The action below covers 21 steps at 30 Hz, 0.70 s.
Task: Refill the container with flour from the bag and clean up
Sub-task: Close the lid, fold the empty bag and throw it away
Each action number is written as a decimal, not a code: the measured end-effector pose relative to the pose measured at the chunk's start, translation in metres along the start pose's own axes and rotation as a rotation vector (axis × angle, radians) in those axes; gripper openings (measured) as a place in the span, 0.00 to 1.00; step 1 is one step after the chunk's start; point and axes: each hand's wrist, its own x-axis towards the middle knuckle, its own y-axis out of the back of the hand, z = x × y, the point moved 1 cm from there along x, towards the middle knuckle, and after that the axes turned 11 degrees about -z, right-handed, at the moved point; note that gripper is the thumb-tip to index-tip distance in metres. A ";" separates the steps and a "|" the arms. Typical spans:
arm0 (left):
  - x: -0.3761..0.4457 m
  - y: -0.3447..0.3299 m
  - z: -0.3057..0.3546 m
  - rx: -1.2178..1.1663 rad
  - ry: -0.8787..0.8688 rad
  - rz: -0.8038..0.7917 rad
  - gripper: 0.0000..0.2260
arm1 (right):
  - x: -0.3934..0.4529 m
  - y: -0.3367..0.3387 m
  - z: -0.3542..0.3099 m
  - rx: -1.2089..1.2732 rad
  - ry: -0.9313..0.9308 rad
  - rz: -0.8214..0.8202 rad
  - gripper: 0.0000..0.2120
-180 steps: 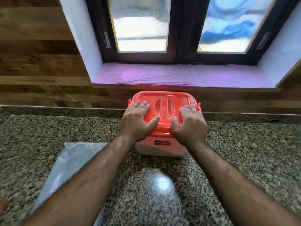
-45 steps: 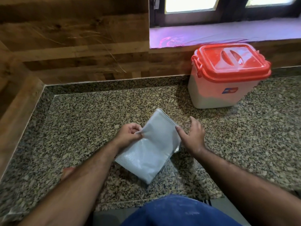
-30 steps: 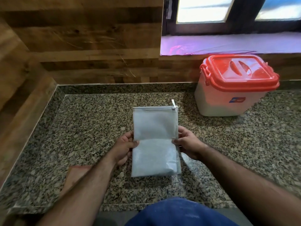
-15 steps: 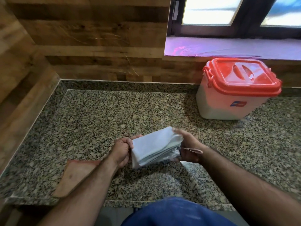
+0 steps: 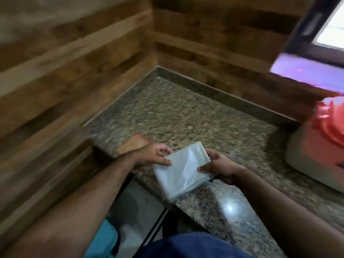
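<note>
The folded, pale translucent plastic bag (image 5: 183, 171) sits over the near edge of the speckled granite surface (image 5: 188, 116), held between both hands. The left hand (image 5: 152, 155) grips its left edge, thumb on top and fingers curled at the far corner; the right hand (image 5: 217, 165) clamps the right edge the same way (thumb pressed on the top face). Far right, well apart, stands the white plastic container with its red lid (image 5: 327, 131), blurred. A brown flat piece (image 5: 133, 143) lies just beyond the left hand.
</note>
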 end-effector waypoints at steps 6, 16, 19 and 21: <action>-0.120 -0.040 -0.071 -0.026 0.161 0.339 0.22 | 0.073 -0.101 -0.014 -0.312 0.015 -0.261 0.29; -0.312 -0.147 -0.221 -0.386 0.336 0.893 0.19 | 0.128 -0.255 0.089 -0.723 -0.023 -0.415 0.27; -0.345 -0.162 -0.273 -0.398 0.439 0.976 0.15 | 0.138 -0.265 0.133 -0.861 -0.163 -0.444 0.09; -0.362 -0.163 -0.304 -0.419 0.482 1.026 0.14 | 0.148 -0.270 0.155 -0.924 -0.250 -0.430 0.11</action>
